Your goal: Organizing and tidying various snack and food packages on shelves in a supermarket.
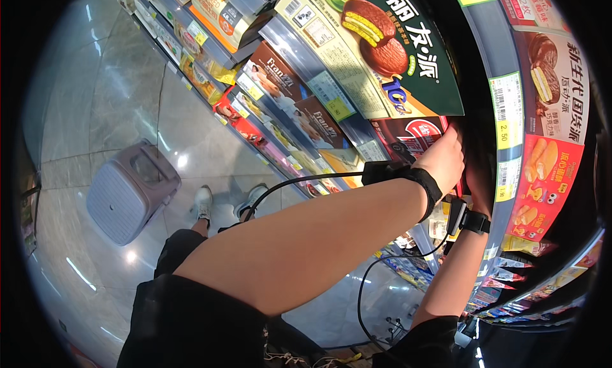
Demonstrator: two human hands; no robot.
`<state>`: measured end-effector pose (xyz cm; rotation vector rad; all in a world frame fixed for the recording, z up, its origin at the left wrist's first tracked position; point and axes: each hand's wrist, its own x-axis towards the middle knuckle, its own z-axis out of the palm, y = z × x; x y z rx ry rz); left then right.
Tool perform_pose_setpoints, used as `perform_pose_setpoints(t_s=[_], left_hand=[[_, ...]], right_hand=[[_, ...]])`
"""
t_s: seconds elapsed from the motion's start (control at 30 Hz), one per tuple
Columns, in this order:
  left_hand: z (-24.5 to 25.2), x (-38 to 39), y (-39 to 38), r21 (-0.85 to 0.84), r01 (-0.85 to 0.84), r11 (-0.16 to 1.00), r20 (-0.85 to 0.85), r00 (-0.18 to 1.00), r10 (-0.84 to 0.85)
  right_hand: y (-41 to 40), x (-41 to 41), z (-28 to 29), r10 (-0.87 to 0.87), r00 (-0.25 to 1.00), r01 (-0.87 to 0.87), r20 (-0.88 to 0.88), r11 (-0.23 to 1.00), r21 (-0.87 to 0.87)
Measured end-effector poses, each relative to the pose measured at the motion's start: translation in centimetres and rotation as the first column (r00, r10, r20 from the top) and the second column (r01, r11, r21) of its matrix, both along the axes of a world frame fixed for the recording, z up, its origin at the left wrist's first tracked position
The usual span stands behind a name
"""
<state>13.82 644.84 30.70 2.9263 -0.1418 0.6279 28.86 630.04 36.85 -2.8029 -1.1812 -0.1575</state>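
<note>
My left hand (442,160) reaches across to a dark red snack box (406,136) on the shelf. Its fingers curl over the box's edge, on the side facing the dark gap. Deeper in that gap is my right hand (477,184), mostly in shadow, so its fingers are hard to make out. A black strap (428,191) with a small cabled device circles my left wrist; another black strap (475,222) is on the right one. Beside the red box stands a large green and cream box of chocolate-coated pies (382,47).
A curved grey shelf edge (502,57) with price labels runs close to my right hand. Beyond it are a chocolate pie box (554,86) and a red biscuit box (547,186). Lower shelves hold brown Franzzi boxes (277,71). A grey-purple plastic step stool (131,191) stands on the tiled floor (129,90).
</note>
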Motion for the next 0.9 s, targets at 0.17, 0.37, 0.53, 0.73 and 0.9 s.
perform_pose_setpoints(t_s=[0.17,0.37,0.53,0.73,0.9], left_hand=[[-0.1,0.3,0.0,-0.005,0.007,1.0,-0.011,1.0,-0.007],[-0.4,-0.2,0.4,0.044,0.003,0.999,0.017,1.0,-0.004],[-0.5,-0.1,0.4,0.023,0.014,1.0,0.019,1.0,-0.014],[-0.4,-0.3,0.6,0.006,0.006,1.0,0.05,0.999,-0.006],[0.0,-0.3,0.9,-0.03,0.064,0.997,-0.064,0.996,-0.066]], right_hand=[[-0.4,0.9,-0.3,0.091,0.995,-0.093,-0.039,0.995,-0.036],[0.0,0.8,-0.7,0.201,0.979,-0.199,0.044,0.979,-0.039],[0.0,0.9,-0.7,0.221,0.973,-0.219,0.062,0.975,-0.042],[-0.8,1.1,-0.6,0.184,0.982,-0.184,0.036,0.983,-0.025],[-0.7,-0.7,-1.0,0.078,0.997,-0.077,0.025,0.996,-0.032]])
